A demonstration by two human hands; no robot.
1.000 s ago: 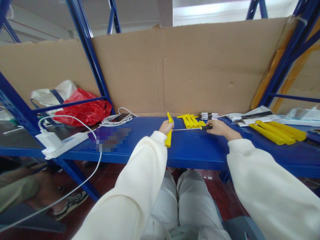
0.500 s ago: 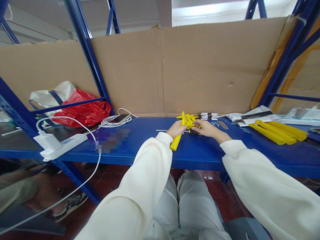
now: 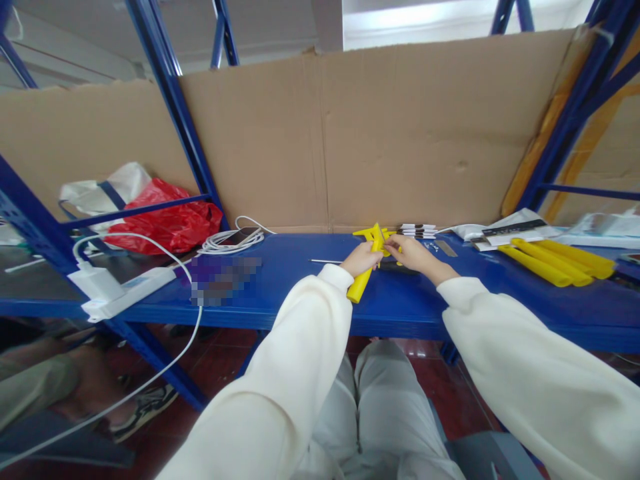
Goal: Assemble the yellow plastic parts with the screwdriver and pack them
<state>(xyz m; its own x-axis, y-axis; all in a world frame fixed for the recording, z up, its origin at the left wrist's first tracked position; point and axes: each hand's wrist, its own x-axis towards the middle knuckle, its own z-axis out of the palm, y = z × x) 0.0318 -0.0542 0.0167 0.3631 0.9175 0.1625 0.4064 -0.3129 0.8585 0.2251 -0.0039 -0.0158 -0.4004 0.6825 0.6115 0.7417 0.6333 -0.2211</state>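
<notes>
My left hand (image 3: 361,259) is closed round a yellow plastic part with a tubular handle (image 3: 358,289), tilted over the blue table. The part's pointed upper end rises above my fingers. My right hand (image 3: 404,252) has its fingertips pinched together against the upper end; whatever sits between them is too small to make out. Beneath both hands lies a screwdriver (image 3: 325,261), its metal shaft pointing left and its dark handle partly covered. More yellow pieces (image 3: 362,233) lie just behind my hands.
Several yellow tubes (image 3: 560,263) rest at the right beside white packets (image 3: 515,228). Small black-and-white packs (image 3: 419,231) and a metal strip (image 3: 447,249) lie behind my right hand. At the left are a power strip (image 3: 133,293), a coiled cable (image 3: 220,245) and a red bag (image 3: 165,217). Cardboard (image 3: 400,140) walls the back.
My left hand and the yellow part have shifted slightly to the right. My right fingertips now pinch closer to the part's upper end. The screwdriver stays in place.
</notes>
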